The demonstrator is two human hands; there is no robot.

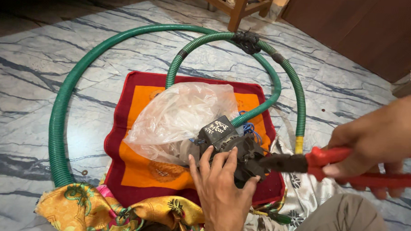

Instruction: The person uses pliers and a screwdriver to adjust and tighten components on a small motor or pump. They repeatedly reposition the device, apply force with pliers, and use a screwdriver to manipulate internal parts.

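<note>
Nearest the camera, at the bottom edge, a knee in grey-brown cloth [343, 220] fills the near right corner, and just left of it the left hand [221, 184] reaches away from the viewer. Its fingers are spread and laid flat on the near side of a dark, grimy motor unit [240, 153], the thumb set against the unit's right flank.

Blue-veined marble floor [33, 77] spreads under everything. On it a long green ribbed hose [60, 110] sweeps in a wide arc from the near left round to the far middle, where a knot of black binding [247, 40] joins it to a second, tighter loop; that loop curves down the right side to a yellow end piece [299, 144]. A red mat with an orange centre [137, 126] lies inside the loops, and the motor unit sits on its near right part. A crumpled clear plastic bag [178, 114] covers the unit's left and far side. A small black box with white markings [217, 129] stands on top of the unit, and blue wires [249, 127] show just right of it. Yellow patterned cloth [84, 207] lies bunched along the near left edge of the mat.

From the right, the right hand [377, 139] is curled shut around the red handles of a pair of pliers [304, 162]. The dark nose of the pliers touches the right side of the motor unit, just beside the left thumb. Wooden furniture legs [236, 9] stand at the far edge.
</note>
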